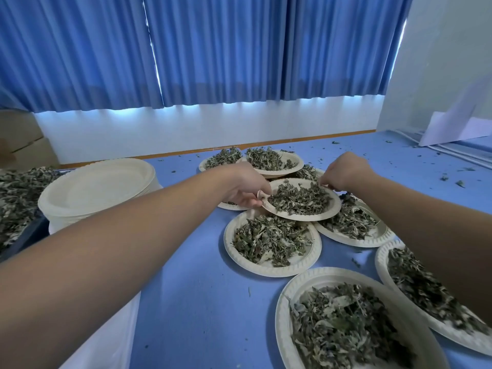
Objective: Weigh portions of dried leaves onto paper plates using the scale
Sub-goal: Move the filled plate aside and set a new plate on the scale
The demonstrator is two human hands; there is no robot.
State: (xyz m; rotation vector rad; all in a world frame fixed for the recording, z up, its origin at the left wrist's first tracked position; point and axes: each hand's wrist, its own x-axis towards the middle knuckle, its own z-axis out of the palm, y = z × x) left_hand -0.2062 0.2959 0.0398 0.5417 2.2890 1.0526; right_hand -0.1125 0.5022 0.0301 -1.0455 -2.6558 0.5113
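Both hands are on it! The left hand [245, 187] pinches the left rim of a loaded paper plate [298, 216], rim caught between thumb and curled fingers. The right hand [343, 174] nips the opposite, far-right rim with its fingertips. It looks like a two-sided hold to keep the flimsy plate from sagging and spilling its dried leaves [298, 199].

The plate sits out toward the far edge of the blue table [199, 288], right of the middle. It lies over a cluster of filled plates, its near rim overlapping the filled plate [266, 269] below it. Whether it rests on them or hovers just above, I cannot tell. My read is that portions are overlapped here to save table room.

The plate's open face is up and close to level. It is round, so it has no true long axis. The line between the two grips runs left to right across the table, angling slightly toward the far edge.

The stack of empty plates [98, 187] waits near the left edge, beside a loose heap of leaves [16, 198]. No scale in view.
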